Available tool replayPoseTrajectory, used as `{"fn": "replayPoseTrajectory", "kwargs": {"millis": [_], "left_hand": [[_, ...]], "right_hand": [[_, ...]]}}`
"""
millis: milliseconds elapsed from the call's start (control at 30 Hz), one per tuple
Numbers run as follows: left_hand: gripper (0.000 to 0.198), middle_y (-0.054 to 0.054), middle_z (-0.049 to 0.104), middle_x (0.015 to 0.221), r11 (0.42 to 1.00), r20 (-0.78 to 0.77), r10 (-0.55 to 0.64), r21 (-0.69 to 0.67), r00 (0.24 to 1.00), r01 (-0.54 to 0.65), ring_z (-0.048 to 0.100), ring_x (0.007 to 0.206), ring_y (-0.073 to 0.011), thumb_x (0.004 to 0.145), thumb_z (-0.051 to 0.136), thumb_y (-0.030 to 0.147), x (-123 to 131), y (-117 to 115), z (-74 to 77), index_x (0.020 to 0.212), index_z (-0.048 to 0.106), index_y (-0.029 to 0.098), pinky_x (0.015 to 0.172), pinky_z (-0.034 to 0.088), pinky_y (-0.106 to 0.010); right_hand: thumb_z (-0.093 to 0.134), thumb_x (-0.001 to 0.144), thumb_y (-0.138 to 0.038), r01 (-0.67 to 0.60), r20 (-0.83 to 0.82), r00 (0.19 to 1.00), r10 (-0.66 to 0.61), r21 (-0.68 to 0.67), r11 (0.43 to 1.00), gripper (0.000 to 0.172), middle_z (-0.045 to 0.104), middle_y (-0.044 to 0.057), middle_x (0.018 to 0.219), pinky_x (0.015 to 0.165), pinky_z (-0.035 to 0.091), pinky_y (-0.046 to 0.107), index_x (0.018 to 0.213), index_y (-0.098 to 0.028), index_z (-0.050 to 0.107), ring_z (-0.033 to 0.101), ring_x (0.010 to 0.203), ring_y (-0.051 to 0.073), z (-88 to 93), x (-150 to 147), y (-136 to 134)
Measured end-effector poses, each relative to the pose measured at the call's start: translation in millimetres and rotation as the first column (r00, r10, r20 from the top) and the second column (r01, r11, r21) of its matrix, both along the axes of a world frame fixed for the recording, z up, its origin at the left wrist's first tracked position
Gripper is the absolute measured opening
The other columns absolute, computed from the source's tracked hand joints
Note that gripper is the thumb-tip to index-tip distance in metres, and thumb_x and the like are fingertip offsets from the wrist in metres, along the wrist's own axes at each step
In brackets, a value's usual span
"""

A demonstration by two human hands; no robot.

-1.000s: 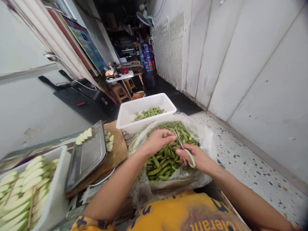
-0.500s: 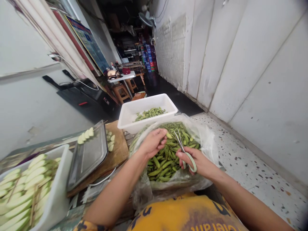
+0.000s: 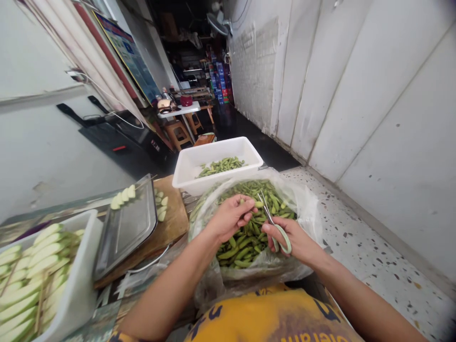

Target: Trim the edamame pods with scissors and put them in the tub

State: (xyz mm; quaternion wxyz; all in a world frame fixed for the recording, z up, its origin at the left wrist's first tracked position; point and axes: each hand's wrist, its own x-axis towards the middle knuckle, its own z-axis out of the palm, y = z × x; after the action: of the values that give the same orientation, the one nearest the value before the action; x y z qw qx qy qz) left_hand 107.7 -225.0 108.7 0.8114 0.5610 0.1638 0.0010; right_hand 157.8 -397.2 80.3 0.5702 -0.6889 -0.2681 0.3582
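Over a clear plastic bag (image 3: 307, 209) full of green bean pods (image 3: 245, 242), my left hand (image 3: 233, 216) pinches one edamame pod (image 3: 258, 204) between thumb and fingers. The pod's end points right, close to the scissor blades. My right hand (image 3: 285, 237) is closed on a pair of scissors (image 3: 269, 216) with pale green handles, blades pointing up and slightly parted. Beyond the bag stands a white plastic tub (image 3: 185, 176) with a small heap of pods (image 3: 224, 166) inside.
To the left, a metal tray (image 3: 128, 216) bearing skewered pale slices (image 3: 123, 197) rests on a wooden board (image 3: 176, 209). A white bin (image 3: 83, 266) of sliced vegetables on sticks stands nearer. A white wall (image 3: 342, 95) runs along the right, and a small table (image 3: 181, 110) stands farther back.
My left hand has moved slightly right and down, bringing the pod nearer the scissor blades. The blades look a little closer together. The view has shifted slightly.
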Motion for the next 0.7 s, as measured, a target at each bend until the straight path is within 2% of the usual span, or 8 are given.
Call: {"fn": "replayPoseTrajectory", "kwargs": {"millis": [233,300,367,400,467,567,633,700], "left_hand": [[0.026,-0.002,0.061,0.067,0.998,-0.016,0.048,0.038,0.999,-0.047,0.04,0.043,-0.0014,0.073,0.071,0.029,-2,9,2.3,0.077,0.051,0.013,0.037,0.022,-0.013],[0.018,-0.004,0.063,0.072,0.983,0.077,0.166,0.059,0.983,-0.171,0.045,0.048,-0.0027,0.077,0.064,0.024,6,28,13.5,0.079,0.051,0.013,0.04,0.026,-0.012],[0.008,-0.005,0.063,0.076,0.911,0.212,0.346,0.156,0.914,-0.381,0.051,0.054,-0.0056,0.081,0.055,0.02,20,55,27.9,0.082,0.049,0.015,0.046,0.034,-0.014],[0.005,-0.005,0.064,0.079,0.824,0.281,0.438,0.255,0.854,-0.506,0.054,0.057,-0.0075,0.083,0.05,0.019,28,70,34.9,0.087,0.049,0.016,0.05,0.039,-0.017],[0.017,-0.008,0.064,0.093,0.497,0.407,0.543,0.549,0.734,-0.672,0.061,0.071,-0.0136,0.086,0.045,0.02,44,99,46.1,0.102,0.051,0.017,0.065,0.047,-0.026],[0.029,-0.019,0.056,0.123,0.044,0.261,0.507,0.944,0.822,-0.327,0.055,0.111,-0.0316,0.08,0.059,0.024,57,118,50.2,0.108,0.058,0.015,0.094,0.039,-0.05],[0.03,-0.02,0.053,0.13,-0.125,0.109,0.384,0.99,0.917,-0.065,0.045,0.123,-0.0377,0.079,0.062,0.028,56,106,43.2,0.106,0.063,0.015,0.102,0.027,-0.059],[0.029,-0.015,0.059,0.125,-0.196,-0.03,0.087,0.979,0.996,0.047,0.049,0.121,-0.0334,0.083,0.059,0.031,50,81,30.0,0.108,0.065,0.018,0.105,0.023,-0.055]], "right_hand": [[0.065,0.074,-0.059,0.032,-0.088,0.995,-0.035,-0.034,0.999,0.042,0.052,-0.004,0.047,0.033,0.028,0.019,0.07,-0.019,0.053,0.045,0.038,0.009,-6.4,1,1],[0.062,0.076,-0.06,0.02,-0.121,0.992,-0.021,-0.003,1.0,0.043,0.055,-0.003,0.053,0.033,0.031,0.019,0.077,-0.018,0.056,0.047,0.042,0.01,-4.3,1,-2],[0.059,0.078,-0.061,0.037,-0.136,0.99,-0.033,0.031,0.999,0.044,0.056,-0.002,0.057,0.034,0.034,0.019,0.083,-0.017,0.057,0.05,0.047,0.011,-2.1,1,-5],[0.058,0.079,-0.061,0.047,-0.136,0.99,-0.041,0.044,0.998,0.044,0.056,-0.001,0.058,0.034,0.035,0.019,0.083,-0.017,0.057,0.051,0.049,0.012,-1.3,1,-7],[0.058,0.08,-0.06,0.054,-0.135,0.99,-0.045,0.057,0.997,0.043,0.056,0.0,0.06,0.034,0.036,0.018,0.082,-0.017,0.056,0.052,0.05,0.012,-1.0,0,-9],[0.058,0.081,-0.059,0.066,-0.144,0.988,-0.056,0.07,0.995,0.042,0.056,0.0,0.061,0.034,0.035,0.018,0.082,-0.017,0.056,0.051,0.051,0.012,-3.4,1,-10],[0.059,0.081,-0.058,0.103,-0.158,0.984,-0.088,0.088,0.991,0.042,0.056,0.001,0.063,0.034,0.035,0.018,0.086,-0.016,0.058,0.052,0.053,0.012,-6.1,2,-9],[0.059,0.081,-0.058,0.132,-0.169,0.979,-0.114,0.102,0.986,0.043,0.057,0.001,0.064,0.034,0.034,0.017,0.09,-0.016,0.059,0.053,0.054,0.013,-8.7,4,-9]]}}
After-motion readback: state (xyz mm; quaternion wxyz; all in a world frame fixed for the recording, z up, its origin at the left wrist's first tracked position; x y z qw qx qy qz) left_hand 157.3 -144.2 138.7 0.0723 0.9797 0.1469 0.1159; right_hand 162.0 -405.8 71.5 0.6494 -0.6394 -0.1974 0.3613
